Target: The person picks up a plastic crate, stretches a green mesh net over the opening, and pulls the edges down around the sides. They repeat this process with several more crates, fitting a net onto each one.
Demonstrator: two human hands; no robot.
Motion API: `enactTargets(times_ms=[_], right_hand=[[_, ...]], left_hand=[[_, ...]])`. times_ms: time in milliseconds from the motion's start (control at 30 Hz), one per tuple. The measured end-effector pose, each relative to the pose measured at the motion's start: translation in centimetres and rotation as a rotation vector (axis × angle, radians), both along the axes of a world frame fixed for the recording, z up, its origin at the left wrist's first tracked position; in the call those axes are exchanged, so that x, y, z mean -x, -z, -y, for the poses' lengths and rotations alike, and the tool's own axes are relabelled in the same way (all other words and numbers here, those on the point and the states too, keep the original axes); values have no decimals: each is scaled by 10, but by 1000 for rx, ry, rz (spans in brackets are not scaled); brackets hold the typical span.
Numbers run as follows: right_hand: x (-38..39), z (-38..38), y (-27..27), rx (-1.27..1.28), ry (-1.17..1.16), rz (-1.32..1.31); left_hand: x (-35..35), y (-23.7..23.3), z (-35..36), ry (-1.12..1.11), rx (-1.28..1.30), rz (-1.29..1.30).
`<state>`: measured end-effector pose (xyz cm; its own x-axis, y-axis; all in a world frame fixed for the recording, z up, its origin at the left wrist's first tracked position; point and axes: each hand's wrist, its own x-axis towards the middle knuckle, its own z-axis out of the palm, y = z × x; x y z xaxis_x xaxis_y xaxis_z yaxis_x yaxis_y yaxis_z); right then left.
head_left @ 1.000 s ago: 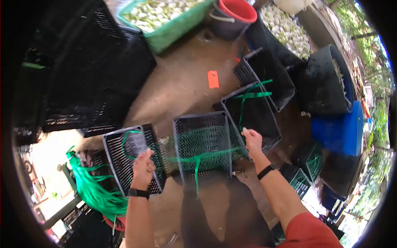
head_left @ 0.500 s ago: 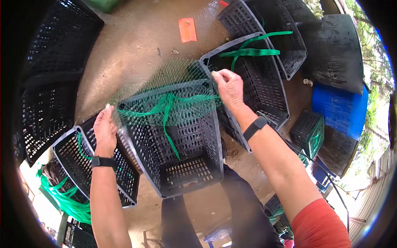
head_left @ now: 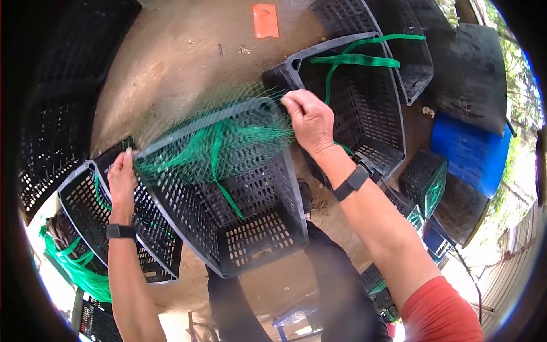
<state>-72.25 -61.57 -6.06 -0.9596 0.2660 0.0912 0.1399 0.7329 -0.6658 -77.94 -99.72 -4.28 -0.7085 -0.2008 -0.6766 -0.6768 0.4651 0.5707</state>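
Observation:
A sheet of green netting (head_left: 191,155) stretches across the far rim of a black plastic crate (head_left: 262,199) in front of my legs. My left hand (head_left: 121,181) pinches its left edge beside the crate's far left corner. At the other end, my right hand (head_left: 310,121) grips the net near the far right corner, with the fingers closed. A green strap (head_left: 215,154) runs along the net, and its loose tail hangs into the crate. The net's far edge is smeared by motion.
Another black crate (head_left: 364,114) with green straps (head_left: 356,60) over it stands to the right. Narrower crates (head_left: 80,199) and a green bundle (head_left: 85,279) are at left. Stacked dark crates (head_left: 62,114) rise beyond. An orange piece (head_left: 265,21) lies on the floor; a blue barrel (head_left: 470,154) is right.
My hands are farther apart, the left having moved left, and the net is pulled wider between them. The view has shifted slightly, and the crate's far left corner sits farther left.

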Motion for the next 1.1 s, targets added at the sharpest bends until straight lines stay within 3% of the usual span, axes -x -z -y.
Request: enactTargets(times_ms=[100,133,300,333,367,467,500,533,600,633,767,800,867,900,1067,1100], right_hand=[[3,27,0,17,-101,35],[7,37,4,137,-32,107],[46,60,27,456,178,135],[53,59,40,600,239,161],[57,58,51,686,268,265],[50,44,79,1032,292,665],[44,45,76,1111,348,661],[37,46,74,1192,403,653],[19,40,87,1161,372,625],[11,36,90,1129,343,593],[-3,35,67,1042,351,633],[-7,37,62,1063,395,635],[-7,40,35,1030,632,804],[-22,14,44,1423,420,844],[-66,8,28,1367,290,801],[-71,11,15,1358,437,753]], left_hand=[[-25,6,28,-341,-221,50],[-29,9,30,-430,-315,50],[-34,29,30,-486,-338,-53],[-36,40,27,-651,-332,-63],[-39,49,27,-815,-324,-79],[-70,71,36,-842,-381,31],[-80,70,33,-913,-386,63],[-91,54,25,-812,-294,179],[-135,100,59,-741,-507,82],[-136,94,52,-905,-559,129],[-149,53,39,-764,-401,6],[-134,22,16,-897,-332,95],[-167,34,58,-771,-564,199],[-172,21,51,-797,-681,184],[-207,-2,58,-654,-884,280],[-208,-13,49,-732,-878,225]])
